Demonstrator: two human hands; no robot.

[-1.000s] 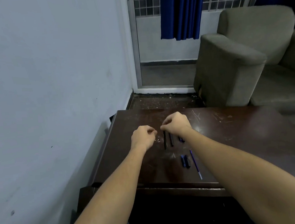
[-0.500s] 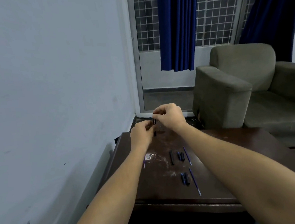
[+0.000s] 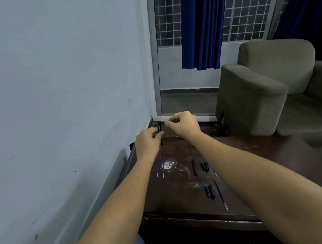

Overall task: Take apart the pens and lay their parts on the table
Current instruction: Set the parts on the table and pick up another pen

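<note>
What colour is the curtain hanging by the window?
Deep blue curtain, plain, seen in the head view.

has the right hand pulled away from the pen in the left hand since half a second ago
Yes. The right hand was pinching the black pen top; now it sits apart, to its right, while the left hand holds it upright.

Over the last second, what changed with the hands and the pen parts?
Both hands rose off the table. The left hand now holds a black pen barrel upright; the right hand has pulled slightly away, fingers pinched. The parts on the table lie as before.
</note>
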